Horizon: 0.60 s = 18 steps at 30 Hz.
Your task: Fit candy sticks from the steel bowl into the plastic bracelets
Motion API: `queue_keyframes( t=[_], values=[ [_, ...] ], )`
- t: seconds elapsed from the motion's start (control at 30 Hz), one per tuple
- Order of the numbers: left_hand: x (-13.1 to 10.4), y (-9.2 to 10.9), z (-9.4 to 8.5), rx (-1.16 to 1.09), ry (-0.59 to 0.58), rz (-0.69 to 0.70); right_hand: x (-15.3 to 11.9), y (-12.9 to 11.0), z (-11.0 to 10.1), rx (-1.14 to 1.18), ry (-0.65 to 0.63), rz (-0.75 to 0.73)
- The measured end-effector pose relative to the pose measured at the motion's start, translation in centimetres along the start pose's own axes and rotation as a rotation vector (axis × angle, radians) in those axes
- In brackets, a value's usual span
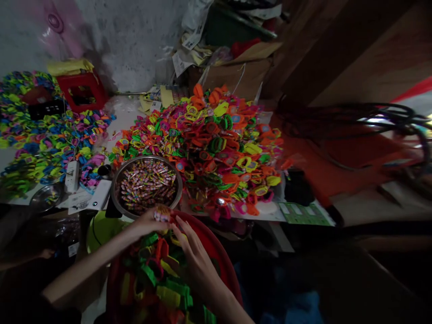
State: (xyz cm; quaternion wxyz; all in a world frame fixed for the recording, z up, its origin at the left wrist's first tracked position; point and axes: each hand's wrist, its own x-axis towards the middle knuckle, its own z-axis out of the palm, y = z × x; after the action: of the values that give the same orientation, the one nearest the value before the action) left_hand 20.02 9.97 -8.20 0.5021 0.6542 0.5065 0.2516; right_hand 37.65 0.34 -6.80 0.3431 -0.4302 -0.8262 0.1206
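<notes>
My left hand (151,222) is closed over the far rim of a red basin (222,247), with small wrapped candies (162,216) showing at its fingertips. Close beside it, my right hand (197,256) has its fingers stretched out towards the left fingertips; nothing can be made out in it. Below both hands, the basin holds bright green, yellow and red plastic toy watches (168,294). Just beyond the left hand, a round steel bowl (180,184) is filled with many similar wrapped candies (146,184).
A large heap of colourful toy watches (219,144) covers the table behind the basin. Another heap (40,139) lies left, around a red stool (83,90). A power strip (72,177), a white power bank (100,195) and a small steel bowl (45,198) sit nearby. Another person's hand (47,253) shows at left.
</notes>
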Motion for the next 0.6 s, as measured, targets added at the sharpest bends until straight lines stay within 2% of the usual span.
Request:
queue_keyframes(
  t=[0.13, 0.23, 0.3, 0.4, 0.5, 0.6],
  values=[
    [6.4, -0.1, -4.2, 0.311, 0.117, 0.108, -1.0, 0.6, 0.2, 0.013, -0.025, 0.097],
    [10.8, -0.5, -5.8, 0.529, 0.059, 0.193, -1.6, 1.0, 0.9, 0.019, -0.042, 0.113],
    [12.9, -0.8, -5.8, 0.646, -0.027, 0.245, -1.9, 1.3, 1.2, 0.015, -0.047, 0.115],
    [14.7, -0.9, -5.0, 0.789, -0.132, 0.284, -2.4, 1.8, 1.3, 0.010, -0.083, 0.158],
    [15.4, -0.6, -4.2, 0.893, -0.188, 0.289, -2.9, 2.4, 0.8, 0.026, -0.118, 0.220],
    [15.3, -0.6, -3.8, 0.956, -0.212, 0.258, -2.9, 3.0, 0.5, 0.050, -0.117, 0.222]
  ],
)
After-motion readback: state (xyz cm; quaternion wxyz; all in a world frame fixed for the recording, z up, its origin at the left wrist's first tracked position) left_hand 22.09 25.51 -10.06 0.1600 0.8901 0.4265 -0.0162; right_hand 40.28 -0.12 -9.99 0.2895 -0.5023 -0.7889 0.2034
